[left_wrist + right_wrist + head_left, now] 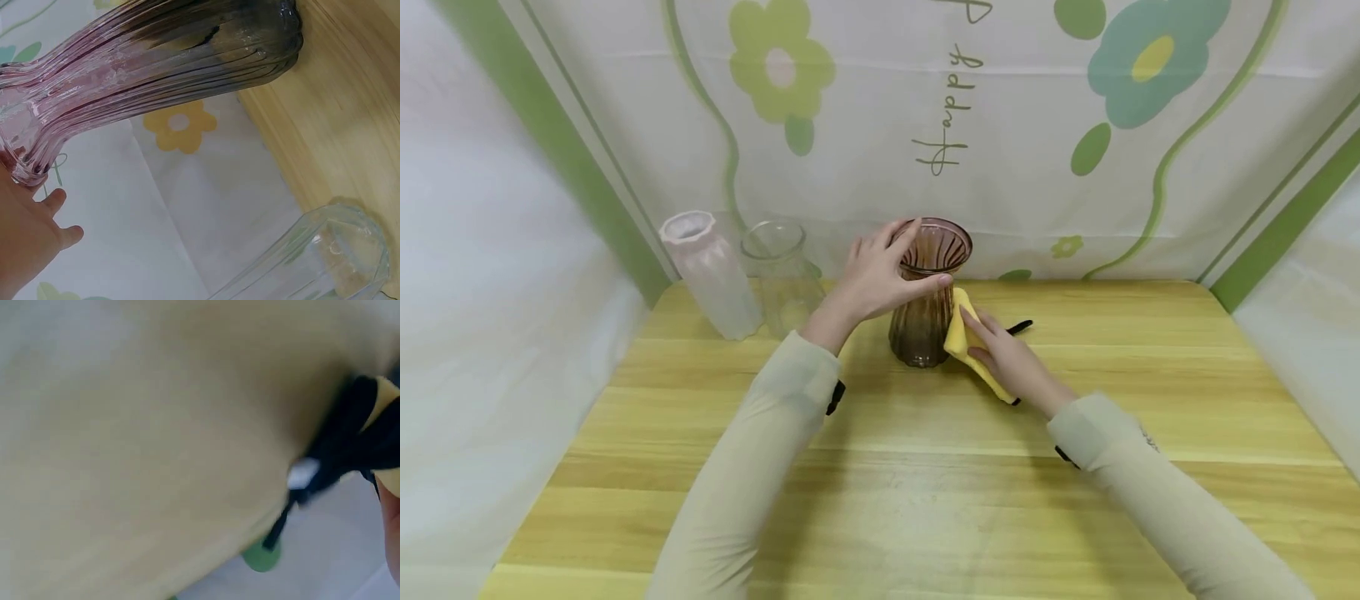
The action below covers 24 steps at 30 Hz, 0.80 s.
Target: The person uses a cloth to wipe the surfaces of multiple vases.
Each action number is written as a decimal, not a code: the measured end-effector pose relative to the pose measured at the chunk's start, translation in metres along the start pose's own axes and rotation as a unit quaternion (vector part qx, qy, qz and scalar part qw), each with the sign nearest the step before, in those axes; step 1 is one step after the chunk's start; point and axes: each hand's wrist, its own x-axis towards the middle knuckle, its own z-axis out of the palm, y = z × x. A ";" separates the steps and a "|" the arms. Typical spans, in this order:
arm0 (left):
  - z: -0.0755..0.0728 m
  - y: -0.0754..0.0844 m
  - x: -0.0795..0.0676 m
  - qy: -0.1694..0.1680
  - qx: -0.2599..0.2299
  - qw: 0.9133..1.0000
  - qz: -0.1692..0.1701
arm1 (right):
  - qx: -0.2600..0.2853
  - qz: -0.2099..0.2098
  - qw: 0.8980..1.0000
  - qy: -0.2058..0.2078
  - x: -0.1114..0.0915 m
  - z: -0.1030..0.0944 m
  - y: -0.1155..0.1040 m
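Observation:
A ribbed glass vase (922,321), pinkish at the flared top and smoky grey toward its base, stands upright on the table. My left hand (876,275) grips it near the rim, thumb across the front and fingers at the far edge. In the left wrist view, the vase (169,69) runs across the top, with part of the left hand (28,231) at its mouth. My right hand (1003,354) holds a folded yellow cloth (961,333) against the vase's right side. The right wrist view is blurred; black edging (350,437) of the cloth shows beside the right hand (392,537).
To the left stand a white ribbed vase (715,279) and a clear glass vase (782,283), close together. A printed curtain (865,167) hangs right behind the wooden table (917,508). A small black strip (1021,327) shows beyond the right hand.

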 end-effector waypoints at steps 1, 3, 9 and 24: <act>0.000 0.000 0.000 0.000 0.003 1.000 -0.002 | -0.009 0.004 1.000 -0.010 -0.003 0.002 0.002; 0.001 0.000 0.000 0.005 0.007 1.000 -0.005 | -0.020 0.011 0.999 -0.024 -0.006 0.006 0.005; 0.004 0.003 -0.001 0.029 0.040 0.999 -0.012 | -0.014 -0.003 1.000 0.007 -0.005 0.006 0.003; 0.000 0.004 0.002 0.020 0.028 0.999 -0.027 | 0.113 0.011 0.975 0.192 0.032 -0.032 -0.033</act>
